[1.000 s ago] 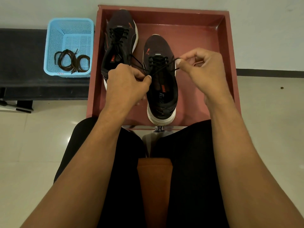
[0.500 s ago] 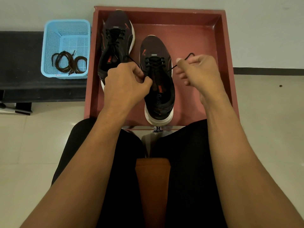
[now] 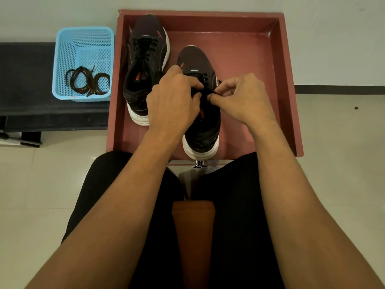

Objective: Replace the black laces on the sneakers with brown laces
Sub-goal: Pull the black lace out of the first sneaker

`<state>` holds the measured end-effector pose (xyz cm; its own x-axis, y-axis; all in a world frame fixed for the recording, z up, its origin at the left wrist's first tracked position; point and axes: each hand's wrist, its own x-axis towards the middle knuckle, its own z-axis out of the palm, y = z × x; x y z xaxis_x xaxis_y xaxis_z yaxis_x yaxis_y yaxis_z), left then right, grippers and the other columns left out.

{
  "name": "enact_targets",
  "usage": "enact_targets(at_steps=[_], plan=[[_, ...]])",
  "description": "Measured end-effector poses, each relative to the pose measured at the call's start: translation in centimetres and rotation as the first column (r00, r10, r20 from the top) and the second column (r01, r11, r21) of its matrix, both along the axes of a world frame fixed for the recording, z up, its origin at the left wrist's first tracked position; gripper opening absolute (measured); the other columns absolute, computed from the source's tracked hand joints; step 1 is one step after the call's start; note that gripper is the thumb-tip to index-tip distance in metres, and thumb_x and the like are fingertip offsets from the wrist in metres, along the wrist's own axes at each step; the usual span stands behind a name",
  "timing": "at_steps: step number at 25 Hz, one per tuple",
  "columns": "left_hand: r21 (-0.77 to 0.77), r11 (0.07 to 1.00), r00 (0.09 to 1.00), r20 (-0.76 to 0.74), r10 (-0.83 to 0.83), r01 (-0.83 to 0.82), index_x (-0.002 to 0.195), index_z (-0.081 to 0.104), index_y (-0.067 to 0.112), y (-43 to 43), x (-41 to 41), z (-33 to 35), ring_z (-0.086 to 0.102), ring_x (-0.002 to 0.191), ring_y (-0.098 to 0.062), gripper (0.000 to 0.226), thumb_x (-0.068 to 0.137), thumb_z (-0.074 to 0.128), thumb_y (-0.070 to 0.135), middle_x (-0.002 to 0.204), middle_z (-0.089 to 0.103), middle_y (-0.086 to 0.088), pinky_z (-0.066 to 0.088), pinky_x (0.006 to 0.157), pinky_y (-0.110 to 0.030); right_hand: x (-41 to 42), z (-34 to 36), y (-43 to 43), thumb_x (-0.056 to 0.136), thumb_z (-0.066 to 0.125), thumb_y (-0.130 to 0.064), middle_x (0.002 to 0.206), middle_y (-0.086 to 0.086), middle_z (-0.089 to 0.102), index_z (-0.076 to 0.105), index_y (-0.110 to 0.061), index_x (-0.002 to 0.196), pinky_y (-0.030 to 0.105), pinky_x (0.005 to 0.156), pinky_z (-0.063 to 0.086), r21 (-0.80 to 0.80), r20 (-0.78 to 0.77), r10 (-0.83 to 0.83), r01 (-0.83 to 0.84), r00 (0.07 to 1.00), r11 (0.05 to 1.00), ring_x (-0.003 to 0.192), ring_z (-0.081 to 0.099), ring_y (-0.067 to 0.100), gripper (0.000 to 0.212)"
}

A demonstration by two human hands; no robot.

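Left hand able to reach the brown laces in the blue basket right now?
Probably yes: the blue basket is open-topped, nothing covers the brown laces. But the left hand must first release the black lace it pinches.

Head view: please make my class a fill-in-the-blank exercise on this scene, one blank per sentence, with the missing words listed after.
1. The brown laces lie in a ____ basket.
2. The left hand and the right hand both pinch the ____ lace of the nearer sneaker.
3. The other sneaker stands to the person's ____ of it.
4. The tray holds ____ sneakers.

Missing words: blue; black; left; two.
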<state>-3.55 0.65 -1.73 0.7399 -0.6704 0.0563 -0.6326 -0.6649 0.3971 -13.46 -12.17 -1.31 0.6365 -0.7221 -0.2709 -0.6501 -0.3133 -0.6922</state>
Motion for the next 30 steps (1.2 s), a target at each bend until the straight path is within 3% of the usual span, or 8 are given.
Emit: enact_targets(at_steps=[5, 8, 12, 15, 20, 23, 26, 30], plan=[[-0.008, 1.000, 1.000, 0.024, 0.009, -0.009, 0.109, 0.074, 0.038, -0.2, -0.3, -0.2, 0.065, 0.100, -0.026, 0.019, 0.091, 0.076, 0.046, 0.113, 0.055, 0.004, 0.041, 0.072, -0.035, -0.2, -0.2, 0.0, 0.084, 0.084, -0.033, 0.075, -0.010, 0.075, 0.081, -0.029, 0.087, 0.031, 0.080, 0.064, -0.019, 0.016, -0.023, 0.024, 1.000, 1.000, 0.076, 0.074, 0.004, 0.005], [-0.115, 0.991, 0.997, -0.062, 0.055, -0.062, 0.096, 0.073, 0.037, 0.0, 0.5, -0.3, 0.062, 0.085, -0.012, 0.011, 0.089, 0.077, 0.045, 0.097, 0.058, 0.011, 0.047, 0.067, -0.032, -0.2, -0.3, -0.2, 0.084, 0.085, -0.033, 0.074, -0.010, 0.075, 0.081, -0.028, 0.086, 0.033, 0.082, 0.064, -0.016, 0.011, -0.040, 0.040, 0.999, 0.999, 0.076, 0.074, 0.005, 0.006], [-0.277, 0.933, 0.961, -0.214, 0.174, -0.230, 0.090, 0.073, 0.025, 1.2, 2.5, 0.3, 0.061, 0.062, 0.006, 0.005, 0.091, 0.072, 0.030, 0.069, 0.063, 0.016, 0.046, 0.062, -0.007, -0.2, -0.3, -0.3, 0.084, 0.086, -0.031, 0.075, -0.010, 0.076, 0.082, -0.027, 0.086, 0.033, 0.085, 0.064, 0.012, 0.008, -0.055, 0.055, 0.998, 0.998, 0.078, 0.075, 0.006, 0.006], [-0.298, 0.911, 0.948, -0.228, 0.223, -0.286, 0.093, 0.073, 0.017, 2.2, 3.0, 0.5, 0.064, 0.057, 0.004, 0.008, 0.095, 0.068, 0.024, 0.067, 0.066, 0.012, 0.046, 0.057, -0.006, -0.3, -0.2, -0.4, 0.084, 0.086, -0.031, 0.076, -0.010, 0.076, 0.082, -0.027, 0.087, 0.032, 0.085, 0.064, 0.026, 0.007, -0.064, 0.063, 0.998, 0.998, 0.077, 0.075, 0.005, 0.007], [-0.253, 0.966, 0.999, -0.023, 0.040, -0.044, 0.119, 0.071, 0.029, 1.5, 2.3, 0.9, 0.054, 0.081, -0.005, 0.027, 0.092, 0.068, 0.030, 0.094, 0.058, 0.010, 0.041, 0.075, -0.009, -0.3, -0.2, -0.3, 0.084, 0.087, -0.032, 0.075, -0.010, 0.075, 0.081, -0.028, 0.086, 0.033, 0.084, 0.064, 0.019, 0.007, -0.068, 0.067, 0.998, 0.998, 0.076, 0.075, 0.006, 0.007], [-0.109, 0.989, 0.995, 0.005, -0.099, 0.099, 0.123, 0.072, 0.041, 0.5, 0.8, 1.0, 0.057, 0.093, -0.014, 0.029, 0.094, 0.068, 0.039, 0.103, 0.047, 0.010, 0.049, 0.075, -0.033, -0.3, 0.0, -0.2, 0.085, 0.085, -0.033, 0.075, -0.009, 0.075, 0.080, -0.029, 0.085, 0.033, 0.081, 0.064, 0.006, 0.001, -0.047, 0.047, 0.999, 0.999, 0.076, 0.074, 0.007, 0.006], [0.030, 0.997, 0.997, 0.029, -0.071, 0.070, 0.122, 0.072, 0.041, 0.0, -0.1, 0.4, 0.064, 0.103, -0.028, 0.028, 0.094, 0.072, 0.045, 0.110, 0.052, 0.005, 0.043, 0.073, -0.036, -0.2, 0.1, -0.2, 0.085, 0.084, -0.032, 0.073, -0.010, 0.074, 0.080, -0.029, 0.084, 0.033, 0.080, 0.064, 0.002, 0.002, -0.044, 0.044, 0.999, 0.999, 0.075, 0.074, 0.006, 0.005], [-0.079, 0.997, 1.000, -0.003, 0.002, -0.002, 0.106, 0.076, 0.040, -0.3, 0.2, -0.2, 0.067, 0.097, -0.022, 0.015, 0.092, 0.075, 0.044, 0.103, 0.061, 0.009, 0.048, 0.071, -0.035, -0.3, 0.1, -0.2, 0.084, 0.085, -0.033, 0.072, -0.010, 0.074, 0.080, -0.030, 0.083, 0.032, 0.079, 0.064, 0.004, -0.004, -0.053, 0.053, 0.999, 0.999, 0.074, 0.074, 0.005, 0.005]])
